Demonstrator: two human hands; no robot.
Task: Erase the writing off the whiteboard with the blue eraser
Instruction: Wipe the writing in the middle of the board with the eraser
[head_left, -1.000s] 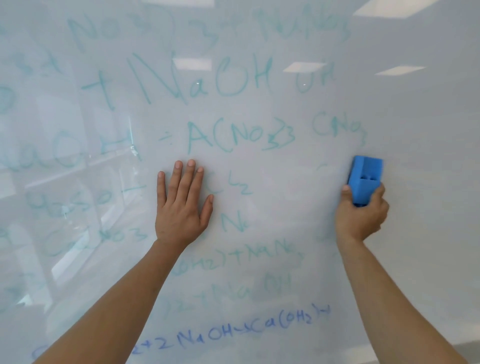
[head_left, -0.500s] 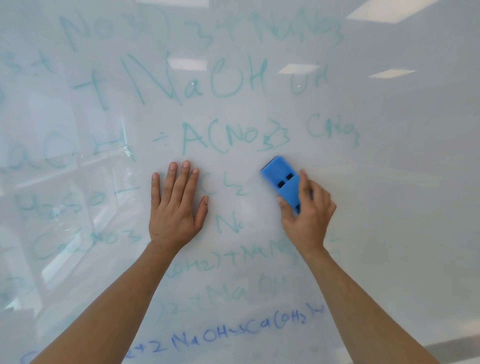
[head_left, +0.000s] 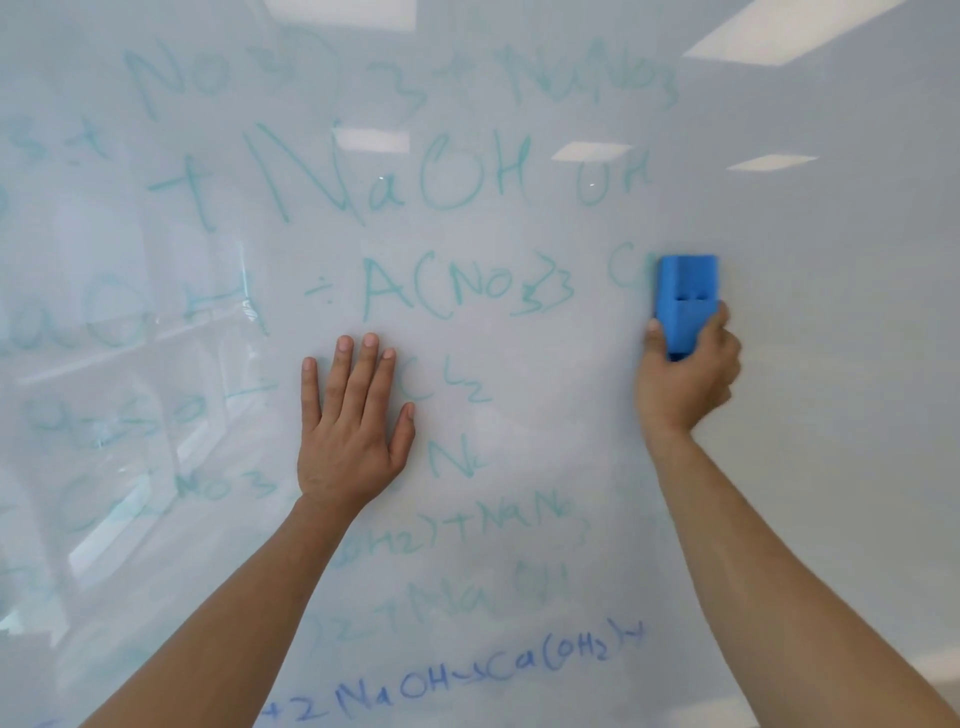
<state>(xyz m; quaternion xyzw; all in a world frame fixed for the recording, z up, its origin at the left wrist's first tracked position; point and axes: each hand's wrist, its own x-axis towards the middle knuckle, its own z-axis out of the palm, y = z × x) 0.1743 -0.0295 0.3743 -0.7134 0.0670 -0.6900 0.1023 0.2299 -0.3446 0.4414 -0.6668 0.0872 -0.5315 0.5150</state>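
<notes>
The right hand curls its fingers and thumb round the lower half of the blue eraser, which stands upright against the whiteboard, covering faded teal writing. The left hand presses flat, fingers straight, on the board beside "Cl2". Bluer writing runs along the bottom.

Blue eraser is gripped by right hand and held upright against whiteboard, over faint teal writing. Left hand is pressed flat on board.
</notes>
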